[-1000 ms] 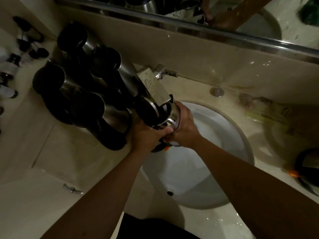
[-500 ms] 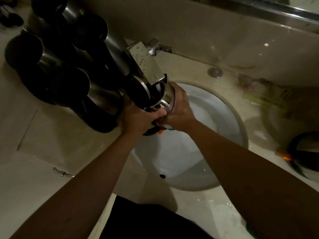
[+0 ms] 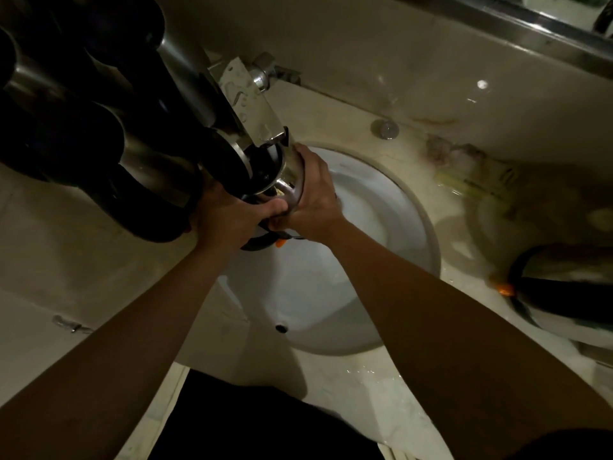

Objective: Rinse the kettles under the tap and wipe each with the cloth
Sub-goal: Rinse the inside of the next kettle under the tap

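Closer now than a moment ago: our view has dropped toward the basin [image 3: 381, 247], and the kettle stack has swung up to the frame's left edge. Nearest us, both forearms reach in over the desk [image 3: 66, 247]. Our left hand [image 3: 225, 224] has its fingers curled under the kettle [image 3: 285, 180], at the handle side; our right hand [image 3: 315, 207] has its fingers wrapped round the shiny body. So the kettle sits between the two hands above the basin's back rim, mouth tipped up toward the tap [image 3: 252, 101], its long axis running away from us. We'd say it's the rinse step. Beyond, kettles [image 3: 99, 111] crowd the left; another kettle [image 3: 564, 287] lies right.
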